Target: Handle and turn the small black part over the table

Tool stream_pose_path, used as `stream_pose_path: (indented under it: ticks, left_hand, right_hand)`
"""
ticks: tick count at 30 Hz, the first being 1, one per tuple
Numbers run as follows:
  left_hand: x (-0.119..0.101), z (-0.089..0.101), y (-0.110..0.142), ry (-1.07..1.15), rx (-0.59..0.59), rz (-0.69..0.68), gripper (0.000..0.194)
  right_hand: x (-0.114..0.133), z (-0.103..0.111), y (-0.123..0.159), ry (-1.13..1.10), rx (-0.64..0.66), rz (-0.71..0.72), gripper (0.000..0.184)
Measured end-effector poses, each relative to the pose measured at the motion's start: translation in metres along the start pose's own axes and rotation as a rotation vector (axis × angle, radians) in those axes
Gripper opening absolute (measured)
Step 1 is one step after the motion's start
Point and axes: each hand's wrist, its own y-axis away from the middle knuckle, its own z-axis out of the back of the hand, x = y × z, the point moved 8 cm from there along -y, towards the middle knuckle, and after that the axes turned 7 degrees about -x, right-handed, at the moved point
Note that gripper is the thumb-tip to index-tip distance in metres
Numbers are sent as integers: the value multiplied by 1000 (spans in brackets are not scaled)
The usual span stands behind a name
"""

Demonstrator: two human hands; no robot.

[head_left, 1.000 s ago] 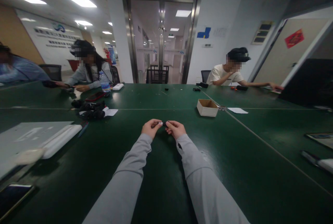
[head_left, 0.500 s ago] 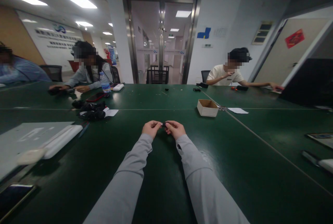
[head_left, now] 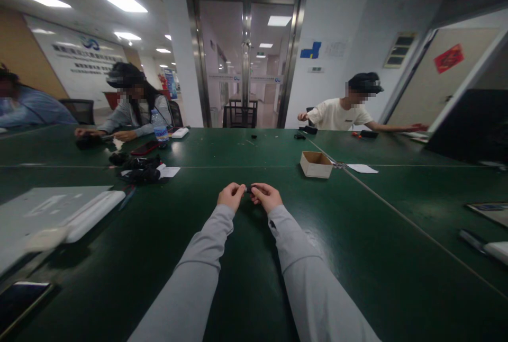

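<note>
A small black object (head_left: 248,189) with a light-coloured end sits between my two hands, just above the green table (head_left: 254,257). It is too small to name, and fingers cover much of it. My left hand (head_left: 230,196) is closed, pinching the light end at its left side. On the other side my right hand (head_left: 268,196) is closed on the dark part, thumb and fingers pressed together. Both arms reach forward in grey sleeves.
An open cardboard box (head_left: 316,166) stands beyond my right hand, near white paper (head_left: 362,168). Black gear (head_left: 138,168), a water bottle (head_left: 160,127) and a grey panel (head_left: 47,215) lie leftward. A phone (head_left: 24,305) is front left. Several people sit around the table.
My hands have barely moved; the left fingers shift slightly at the small black object. Across the table, the person at right has lowered a hand from the face and moved it out to the side.
</note>
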Motion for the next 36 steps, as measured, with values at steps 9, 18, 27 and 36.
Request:
stream_pose_path:
  ticks: [9,18,27,36]
  left_hand:
    - [-21,-1,3,296,83,-114,26]
    - [-14,-1,5,297,74,17,38]
    - [-10,-5,5,285,95,19,41]
    - [-3,-9,5,286,121,82,35]
  right_hand:
    - [-6,5,-3,-20,-87,-55,39]
    - [-4,2,-2,18,-54,-57,41]
    - [-3,1,-1,25,-49,-54,42]
    - [1,-2,2,46,-30,-60,43]
